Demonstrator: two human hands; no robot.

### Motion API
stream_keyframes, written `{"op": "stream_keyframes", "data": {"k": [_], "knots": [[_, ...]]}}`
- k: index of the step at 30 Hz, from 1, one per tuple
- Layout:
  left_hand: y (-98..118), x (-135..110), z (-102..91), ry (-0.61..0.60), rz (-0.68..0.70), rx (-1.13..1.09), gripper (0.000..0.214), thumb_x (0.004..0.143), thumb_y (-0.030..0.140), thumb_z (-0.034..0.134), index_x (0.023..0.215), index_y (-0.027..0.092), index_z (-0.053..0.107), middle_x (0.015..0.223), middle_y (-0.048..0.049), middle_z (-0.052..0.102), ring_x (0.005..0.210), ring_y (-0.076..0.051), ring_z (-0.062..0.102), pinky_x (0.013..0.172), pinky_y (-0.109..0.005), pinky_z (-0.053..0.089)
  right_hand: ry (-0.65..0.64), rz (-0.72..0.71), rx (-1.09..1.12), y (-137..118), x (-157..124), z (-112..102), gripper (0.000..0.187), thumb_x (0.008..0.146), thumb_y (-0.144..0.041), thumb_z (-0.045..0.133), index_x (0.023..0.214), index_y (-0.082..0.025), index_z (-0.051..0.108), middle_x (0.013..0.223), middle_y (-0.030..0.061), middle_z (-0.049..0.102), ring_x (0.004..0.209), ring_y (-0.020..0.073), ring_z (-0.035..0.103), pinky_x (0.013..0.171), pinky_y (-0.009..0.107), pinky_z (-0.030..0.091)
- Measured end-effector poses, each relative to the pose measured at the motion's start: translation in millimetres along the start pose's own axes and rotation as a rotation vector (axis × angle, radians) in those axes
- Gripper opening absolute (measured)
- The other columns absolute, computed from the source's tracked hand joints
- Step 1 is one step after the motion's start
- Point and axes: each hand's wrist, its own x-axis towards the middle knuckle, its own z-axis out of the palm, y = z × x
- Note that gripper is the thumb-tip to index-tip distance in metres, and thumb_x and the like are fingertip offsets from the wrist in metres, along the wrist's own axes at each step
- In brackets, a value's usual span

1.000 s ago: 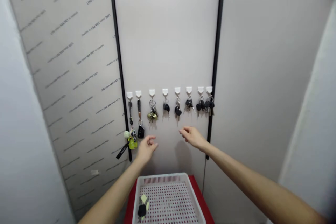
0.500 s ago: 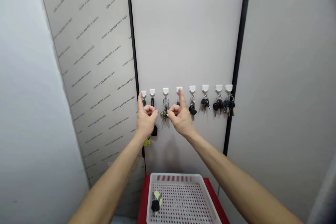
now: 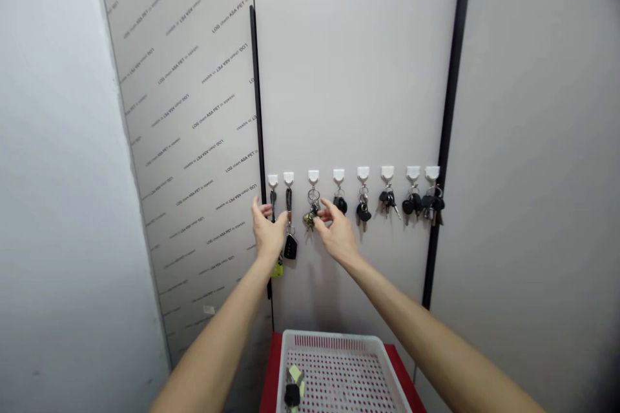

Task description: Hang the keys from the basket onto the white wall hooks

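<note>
My left hand (image 3: 268, 233) is open, thumb and fingers apart, over the key strap (image 3: 274, 197) that hangs from the leftmost hook. Its palm hides part of that strap, and a yellow-green tag (image 3: 277, 269) shows below. Close to my left thumb hangs a black car key fob (image 3: 290, 247) on a dark strap. My right hand (image 3: 338, 234) has its thumb and fingertips apart beside a bunch of keys (image 3: 310, 218) on a ring under the third hook. Whether the fingertips touch these keys I cannot tell.
Several white hooks (image 3: 363, 173) run in a row across the pale panel, with black key bunches (image 3: 389, 199) on the right ones. Black handle strips (image 3: 450, 97) edge the panel. Below stands a white perforated basket (image 3: 334, 339) on a red surface (image 3: 271, 368), with keys (image 3: 292, 393) inside.
Both hands have dropped from the hooks to the level of the hanging keys. The raised index fingers have come down and the thumbs and fingers have spread. The view has shifted slightly.
</note>
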Motion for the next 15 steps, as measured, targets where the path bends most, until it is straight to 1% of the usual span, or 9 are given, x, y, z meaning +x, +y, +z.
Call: {"op": "stream_keyframes", "data": {"k": [1, 3, 5, 7, 9, 11, 12, 14, 15], "knots": [[-7.7, 3.2, 2.3, 0.031, -0.056, 0.088, 0.067, 0.056, 0.029, 0.054, 0.113, 0.019, 0.019, 0.093, -0.0059, 0.045, 0.083, -0.014, 0.045, 0.07, -0.026, 0.036, 0.03, 0.021, -0.066, 6.2, 2.4, 4.4, 0.044, 0.063, -0.027, 0.041, 0.104, -0.014, 0.04, 0.084, 0.006, 0.051, 0.075, 0.0136, 0.047, 0.068, 0.026, 0.036], [-18.7, 6.7, 9.9, -0.021, -0.152, 0.25, 0.069, 0.053, 0.035, 0.055, 0.111, 0.016, 0.022, 0.099, -0.0097, 0.044, 0.09, -0.019, 0.042, 0.072, -0.03, 0.035, 0.05, 0.078, -0.166, 16.6, 8.1, 12.9, 0.045, 0.062, -0.03, 0.042, 0.103, -0.011, 0.041, 0.093, 0.0101, 0.049, 0.084, 0.0171, 0.044, 0.073, 0.029, 0.034], [-23.5, 6.6, 19.7, -0.089, -0.179, 0.406, 0.068, 0.051, 0.036, 0.056, 0.109, 0.016, 0.026, 0.101, -0.0115, 0.044, 0.093, -0.022, 0.041, 0.073, -0.033, 0.034, 0.018, 0.156, -0.221, 22.9, 13.8, 19.8, 0.046, 0.061, -0.032, 0.042, 0.103, -0.012, 0.041, 0.087, 0.0097, 0.052, 0.08, 0.0178, 0.047, 0.069, 0.029, 0.035], [-24.2, 5.0, 28.3, -0.071, -0.166, 0.547, 0.065, 0.051, 0.031, 0.056, 0.107, 0.016, 0.027, 0.104, -0.0129, 0.043, 0.093, -0.025, 0.042, 0.072, -0.035, 0.034, -0.033, 0.224, -0.253, 24.7, 18.5, 23.8, 0.041, 0.06, -0.033, 0.043, 0.097, -0.015, 0.046, 0.075, 0.0068, 0.055, 0.07, 0.017, 0.049, 0.062, 0.028, 0.036], [-24.1, 5.1, 32.3, -0.058, -0.173, 0.626, 0.058, 0.055, 0.024, 0.052, 0.106, 0.015, 0.028, 0.1, -0.0136, 0.045, 0.088, -0.025, 0.046, 0.068, -0.035, 0.036, -0.057, 0.255, -0.254, 23.3, 22.1, 23.6, 0.03, 0.06, -0.031, 0.042, 0.083, -0.016, 0.051, 0.067, 0.0045, 0.056, 0.063, 0.0156, 0.049, 0.057, 0.026, 0.036], [-24.1, 9.5, 31.2, -0.107, -0.202, 0.613, 0.044, 0.058, 0.019, 0.047, 0.101, 0.015, 0.034, 0.089, -0.0122, 0.052, 0.078, -0.022, 0.051, 0.063, -0.031, 0.038, -0.039, 0.251, -0.198, 19.9, 26.6, 18.9, 0.022, 0.06, -0.029, 0.04, 0.072, -0.016, 0.053, 0.061, 0.0029, 0.055, 0.058, 0.0135, 0.048, 0.055, 0.024, 0.036], [-23.4, 13.8, 29.1, -0.141, -0.202, 0.566, 0.035, 0.06, 0.017, 0.044, 0.095, 0.015, 0.039, 0.082, -0.0104, 0.054, 0.073, -0.02, 0.052, 0.061, -0.029, 0.038, -0.02, 0.237, -0.151, 17.6, 30.0, 15.2, 0.021, 0.061, -0.028, 0.038, 0.07, -0.016, 0.052, 0.059, 0.002, 0.054, 0.056, 0.0124, 0.048, 0.054, 0.022, 0.036], [-17.9, 26.3, 23.4, -0.176, -0.171, 0.409, 0.02, 0.063, 0.018, 0.039, 0.082, 0.016, 0.045, 0.07, -0.006, 0.056, 0.064, -0.015, 0.053, 0.055, -0.024, 0.038, 0.016, 0.198, -0.055, 11.9, 40.4, 6.6, 0.021, 0.062, -0.027, 0.035, 0.067, -0.016, 0.051, 0.055, 0.0002, 0.053, 0.053, 0.0107, 0.047, 0.052, 0.021, 0.036], [-12.3, 34.1, 20.2, -0.169, -0.148, 0.316, 0.015, 0.065, 0.019, 0.037, 0.077, 0.017, 0.046, 0.066, -0.004, 0.056, 0.058, -0.013, 0.052, 0.051, -0.022, 0.038, 0.031, 0.177, -0.018, 8.4, 47.5, 2.5, 0.021, 0.062, -0.028, 0.035, 0.066, -0.016, 0.051, 0.055, -0.0004, 0.052, 0.051, 0.01, 0.047, 0.051, 0.02, 0.036]]}}
